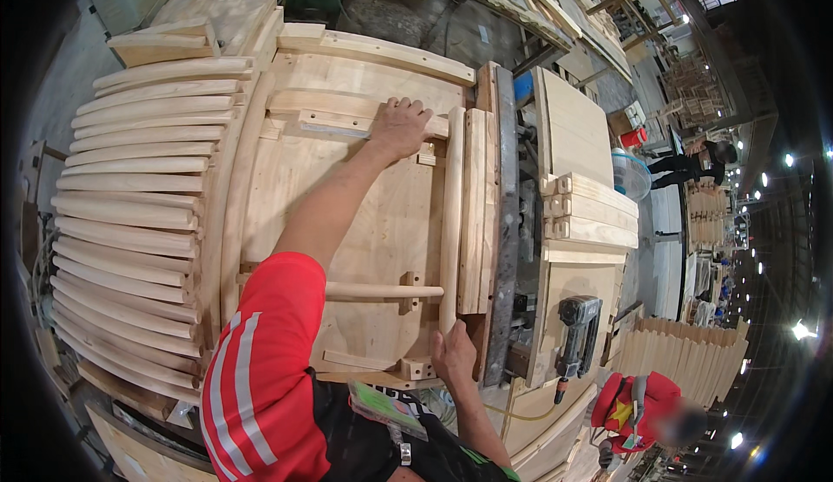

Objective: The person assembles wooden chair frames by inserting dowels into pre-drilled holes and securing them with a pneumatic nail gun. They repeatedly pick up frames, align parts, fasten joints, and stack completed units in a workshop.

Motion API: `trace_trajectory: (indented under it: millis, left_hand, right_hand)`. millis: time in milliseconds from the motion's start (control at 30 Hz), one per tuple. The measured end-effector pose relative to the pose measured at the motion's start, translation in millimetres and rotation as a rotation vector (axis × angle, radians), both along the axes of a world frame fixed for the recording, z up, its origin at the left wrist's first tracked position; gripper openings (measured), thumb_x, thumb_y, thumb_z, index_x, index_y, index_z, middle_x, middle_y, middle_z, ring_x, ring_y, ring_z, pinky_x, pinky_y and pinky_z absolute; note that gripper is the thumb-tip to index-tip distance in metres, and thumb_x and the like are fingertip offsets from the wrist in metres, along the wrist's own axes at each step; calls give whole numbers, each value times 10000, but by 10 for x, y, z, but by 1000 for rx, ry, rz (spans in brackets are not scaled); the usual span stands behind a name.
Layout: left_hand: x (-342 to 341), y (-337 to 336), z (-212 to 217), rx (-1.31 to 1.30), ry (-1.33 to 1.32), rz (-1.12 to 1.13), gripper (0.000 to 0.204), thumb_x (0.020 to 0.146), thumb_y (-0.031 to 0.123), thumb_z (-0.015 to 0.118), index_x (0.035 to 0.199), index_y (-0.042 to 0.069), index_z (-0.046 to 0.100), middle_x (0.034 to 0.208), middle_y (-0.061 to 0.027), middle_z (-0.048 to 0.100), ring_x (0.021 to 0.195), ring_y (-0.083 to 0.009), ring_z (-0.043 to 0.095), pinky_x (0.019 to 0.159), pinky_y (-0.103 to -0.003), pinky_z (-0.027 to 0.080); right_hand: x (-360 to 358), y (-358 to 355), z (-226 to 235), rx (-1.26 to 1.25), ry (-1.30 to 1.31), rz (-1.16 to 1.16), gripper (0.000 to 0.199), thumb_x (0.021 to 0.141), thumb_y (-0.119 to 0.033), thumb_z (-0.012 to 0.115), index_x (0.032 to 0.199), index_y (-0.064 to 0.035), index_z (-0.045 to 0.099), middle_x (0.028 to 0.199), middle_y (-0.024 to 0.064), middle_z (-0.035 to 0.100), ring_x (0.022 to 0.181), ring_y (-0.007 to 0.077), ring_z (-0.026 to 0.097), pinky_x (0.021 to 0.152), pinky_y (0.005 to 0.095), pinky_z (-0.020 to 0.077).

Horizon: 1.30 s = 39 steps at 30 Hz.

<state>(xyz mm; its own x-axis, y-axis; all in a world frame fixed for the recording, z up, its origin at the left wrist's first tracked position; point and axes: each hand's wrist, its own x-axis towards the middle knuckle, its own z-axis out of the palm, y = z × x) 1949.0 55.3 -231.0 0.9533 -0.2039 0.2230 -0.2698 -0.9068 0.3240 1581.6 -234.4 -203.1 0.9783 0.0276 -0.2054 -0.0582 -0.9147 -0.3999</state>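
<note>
Crowded woodshop around me, pale plywood jig table (pixel 364 248) below, my left hand (pixel 399 126) clasping a flat rail (pixel 334 122), my right hand (pixel 455 356) gripping a curved slat (pixel 450 222), stacked slats (pixel 130 213) left.

Stacked curved slats (pixel 130 196) lie left of the jig board (pixel 382 222), nail gun (pixel 577 330) right.

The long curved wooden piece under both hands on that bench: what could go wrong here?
1. The curved wooden piece is pressed only at its ends, by the left hand and the right hand; it might spring out of the plywood jig.
2. Fingers lie close to the metal clamp rail and could get pinched.
3. The nail gun rests near the bench edge and could be knocked off.
</note>
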Motion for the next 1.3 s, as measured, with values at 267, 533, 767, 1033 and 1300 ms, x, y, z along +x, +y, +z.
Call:
trace_trajectory:
  millis: [267, 533, 767, 1033, 1300]
  left_hand:
    - [4, 76, -19, 15, 47, 37, 622, 1005, 561, 613, 1457, 134, 597, 1386, -120, 632, 1374, -336, 535, 1184, -503, 379]
    - [-342, 628, 205, 24, 137, 39, 914, 898, 788, 609, 1523, 123, 562, 1432, -184, 602, 1421, -354, 492, 1209, -497, 333]
    - [-218, 1250, 211, -40, 306, 175, 902, 934, 809, 526, 1489, 101, 590, 1375, -205, 664, 1341, -374, 579, 1174, -522, 367]
    - [-50, 1431, 182, -103, 351, 132, 894, 878, 865, 554, 1224, 62, 741, 1150, -211, 766, 1171, -378, 698, 1019, -504, 511]
    - [-42, 1492, 169, -139, 315, 130, 912, 827, 905, 587, 1094, 57, 788, 1143, -209, 765, 1155, -380, 701, 1006, -506, 520]
  right_hand:
    - [-44, 121, 256, -181, -27, 51, 430, 970, -250, 682, 1274, 32, 569, 1078, 279, 667, 1049, 457, 635, 870, 565, 510]
    - [-482, 635, 36, 67, -295, 480, 246, 884, -231, 784, 1089, -95, 775, 870, 81, 724, 731, 290, 690, 647, 404, 508]
    - [-424, 717, 27, -46, -241, 458, 179, 895, -232, 761, 1047, -138, 762, 806, 45, 698, 722, 266, 685, 628, 424, 487]
    - [-453, 695, -53, -63, -216, 456, 151, 880, -270, 774, 986, -162, 776, 756, 31, 666, 681, 248, 655, 591, 412, 461]
    - [-446, 770, 31, -77, -170, 435, 142, 870, -227, 783, 995, -160, 773, 793, 31, 687, 744, 250, 674, 659, 416, 472]
